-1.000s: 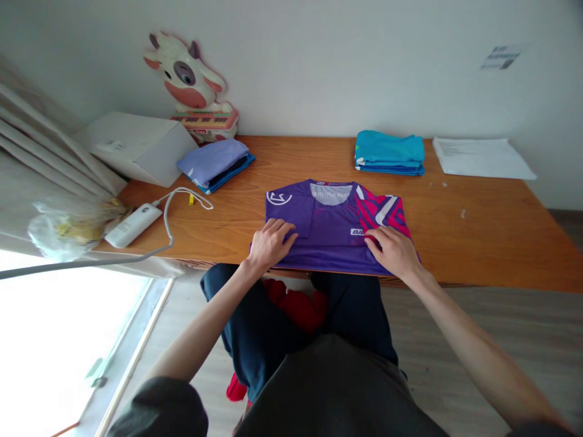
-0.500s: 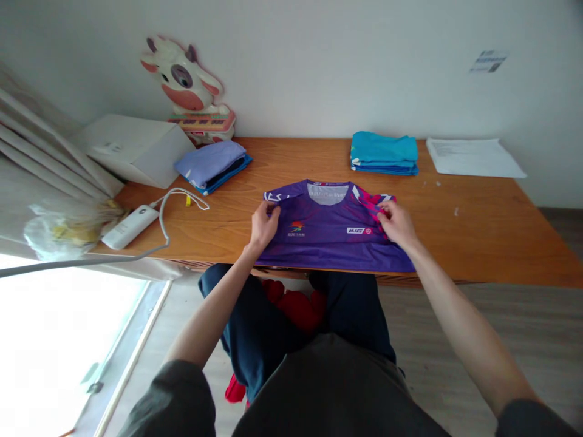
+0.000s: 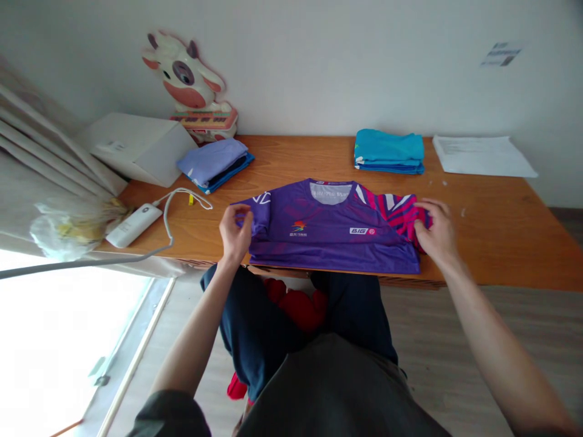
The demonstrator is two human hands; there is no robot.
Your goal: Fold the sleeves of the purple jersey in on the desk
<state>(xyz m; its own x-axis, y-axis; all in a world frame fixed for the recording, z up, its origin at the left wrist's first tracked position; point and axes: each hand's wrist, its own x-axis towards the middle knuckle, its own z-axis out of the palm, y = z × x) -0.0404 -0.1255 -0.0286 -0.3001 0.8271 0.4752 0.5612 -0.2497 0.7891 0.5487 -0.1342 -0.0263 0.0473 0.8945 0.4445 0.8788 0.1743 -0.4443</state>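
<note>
A purple T-shirt (image 3: pixel 328 221) lies front up on the wooden table (image 3: pixel 492 237), its collar towards the wall and its lower part folded near the table's front edge. Both sleeves are spread out to the sides. My left hand (image 3: pixel 235 233) is closed on the end of the purple sleeve with white marks. On the other side, my right hand (image 3: pixel 435 230) pinches the end of the pink-and-purple striped sleeve. The fingertips of both hands are partly hidden by the cloth.
Folded blue clothes (image 3: pixel 388 152) and a paper stack (image 3: pixel 483 156) lie at the back right. Back left are folded lavender and blue clothes (image 3: pixel 216 162), a white box (image 3: pixel 141 149) and a cow toy keyboard (image 3: pixel 191 91). A white power strip (image 3: pixel 133 226) with its cable and a plastic bag (image 3: pixel 68 227) lie left.
My hands have moved apart, the left one leftward and the right one rightward. The T-shirt's sleeves, bunched inward before, are now drawn out to both sides.
</note>
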